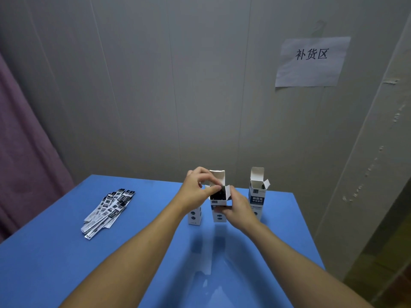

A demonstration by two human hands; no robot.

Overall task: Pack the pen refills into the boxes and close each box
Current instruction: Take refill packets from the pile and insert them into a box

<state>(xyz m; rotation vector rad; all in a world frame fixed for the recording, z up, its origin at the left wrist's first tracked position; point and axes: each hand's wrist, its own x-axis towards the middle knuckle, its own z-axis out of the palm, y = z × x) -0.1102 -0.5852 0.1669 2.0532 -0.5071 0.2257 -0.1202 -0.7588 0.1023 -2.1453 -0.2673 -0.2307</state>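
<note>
Standing upright on the blue table (pixel 55 252), toward its far edge, are three tall narrow boxes, white with dark blue printed panels.

Middle box (pixel 219 205) — top open, long lid flap raised straight up at the back, a small side flap sticking out to the right. Dark contents fill the mouth; single refills inside cannot be made out. The right hand (pixel 239 210) grips its body from the right, fingers curled round the front, thumb up near the side flap. The left hand (pixel 198 187) reaches over the open top with thumb and forefinger pinched together at the mouth; what they pinch, a flap or a refill, cannot be told.

Right box (pixel 258 196) — stands apart from the hands, also open, lid flap upright, side flaps splayed, something dark just visible inside. Its front carries a code patch and white lettering on blue, too small to read.

Left box (pixel 195 216) — just beside the middle box, mostly hidden behind the left wrist; only its lower part shows, with two round dark marks. Whether its top is open or closed cannot be seen.

Pile of pen refills (pixel 109 210) — flat, long, silvery sleeves with black-and-white labels, fanned loosely on the left side of the table, well apart from the boxes.

Paper sign (pixel 311 62) with three handwritten characters, fixed to the grey wall; purple curtain (pixel 24 152) at the left edge.
</note>
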